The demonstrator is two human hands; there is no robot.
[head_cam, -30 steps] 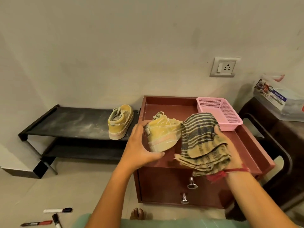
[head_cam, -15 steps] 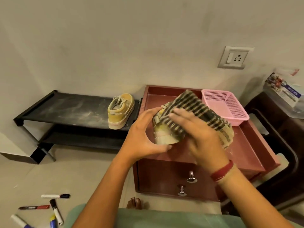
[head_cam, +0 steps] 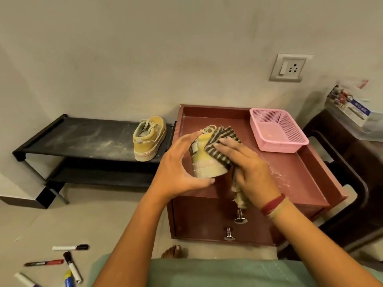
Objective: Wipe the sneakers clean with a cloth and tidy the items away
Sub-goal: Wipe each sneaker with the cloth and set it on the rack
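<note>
Just over the cabinet (head_cam: 294,168) edge, left grip (head_cam: 176,168) clasps sneaker (head_cam: 204,162); right grip (head_cam: 248,168), flat-fingered, presses cloth (head_cam: 219,139).

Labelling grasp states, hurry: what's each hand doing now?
Left hand: holding the yellow canvas sneaker.
Right hand: open, flat fingers pressing the striped woven cloth onto it.
</note>
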